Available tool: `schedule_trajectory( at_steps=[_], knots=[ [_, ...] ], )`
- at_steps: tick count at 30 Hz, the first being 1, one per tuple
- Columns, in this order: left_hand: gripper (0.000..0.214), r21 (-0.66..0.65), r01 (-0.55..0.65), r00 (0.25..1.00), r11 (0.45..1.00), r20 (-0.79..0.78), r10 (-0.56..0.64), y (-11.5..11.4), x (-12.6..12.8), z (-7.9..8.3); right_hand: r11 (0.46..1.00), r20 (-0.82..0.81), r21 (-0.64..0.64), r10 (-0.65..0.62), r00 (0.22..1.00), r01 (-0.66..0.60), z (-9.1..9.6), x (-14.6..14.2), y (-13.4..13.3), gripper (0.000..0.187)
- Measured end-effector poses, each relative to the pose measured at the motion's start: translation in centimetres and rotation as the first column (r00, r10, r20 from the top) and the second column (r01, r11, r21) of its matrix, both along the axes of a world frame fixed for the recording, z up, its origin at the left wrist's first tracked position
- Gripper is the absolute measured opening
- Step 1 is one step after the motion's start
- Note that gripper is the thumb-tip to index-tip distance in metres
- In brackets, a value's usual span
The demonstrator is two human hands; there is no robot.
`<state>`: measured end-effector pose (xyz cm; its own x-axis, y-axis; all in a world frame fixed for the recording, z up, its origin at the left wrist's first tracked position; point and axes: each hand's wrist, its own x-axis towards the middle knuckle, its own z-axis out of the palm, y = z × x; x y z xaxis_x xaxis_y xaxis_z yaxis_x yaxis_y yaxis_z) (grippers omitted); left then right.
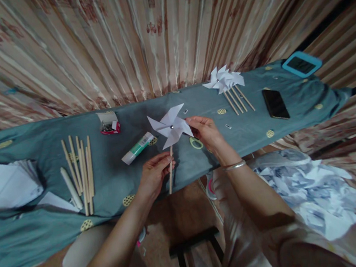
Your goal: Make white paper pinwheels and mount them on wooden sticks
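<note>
A white paper pinwheel [170, 127] with a metal pin at its middle stands on a thin wooden stick [170, 170] above the teal-covered table [46, 231]. My left hand [153, 174] is closed round the stick near its middle. My right hand [204, 132] pinches the right-hand blade of the pinwheel, and a silver bangle [234, 165] sits on that wrist. A glue stick [137, 148] lies on the cloth just left of the pinwheel.
Several loose wooden sticks [81, 171] lie at the left beside a stack of white paper [4, 184]. Finished pinwheels [225, 81] lie at the back right, near a black phone [275, 104] and a blue-cased device [301, 64]. Paper scraps [308, 190] are piled at my right.
</note>
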<state>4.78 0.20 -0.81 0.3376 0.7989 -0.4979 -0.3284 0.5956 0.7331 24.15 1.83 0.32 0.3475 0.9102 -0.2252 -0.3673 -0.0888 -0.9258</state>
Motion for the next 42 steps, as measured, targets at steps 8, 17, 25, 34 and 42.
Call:
schedule_trajectory(
  at_steps=[8, 17, 25, 34, 42],
  knots=[
    [0.038, 0.001, -0.018, 1.0, 1.0, 0.001, 0.018, 0.2, 0.0, -0.1, 1.0, 0.056, 0.023, 0.009, 0.998, -0.01, -0.1, -0.3, -0.2, 0.043],
    [0.042, -0.006, -0.036, 0.999, 0.999, -0.001, 0.036, 0.3, 0.1, 0.2, 1.0, 0.015, -0.003, 0.02, 1.0, -0.02, 0.8, -0.9, -0.3, 0.047],
    [0.041, 0.015, -0.041, 0.999, 0.999, -0.001, 0.041, 0.3, -0.1, 0.2, 0.999, -0.014, -0.03, 0.024, 1.0, -0.025, 0.8, -1.0, -0.4, 0.05],
    [0.037, 0.023, -0.052, 0.999, 0.998, -0.008, 0.053, 0.4, -0.1, 0.1, 0.997, -0.014, -0.044, 0.061, 0.998, -0.062, 0.5, -1.1, -0.4, 0.047],
    [0.036, 0.024, -0.056, 0.998, 0.998, -0.012, 0.056, 0.6, -0.2, 0.1, 0.995, -0.01, -0.041, 0.091, 0.996, -0.092, 0.5, -1.2, -0.5, 0.043]
  ],
)
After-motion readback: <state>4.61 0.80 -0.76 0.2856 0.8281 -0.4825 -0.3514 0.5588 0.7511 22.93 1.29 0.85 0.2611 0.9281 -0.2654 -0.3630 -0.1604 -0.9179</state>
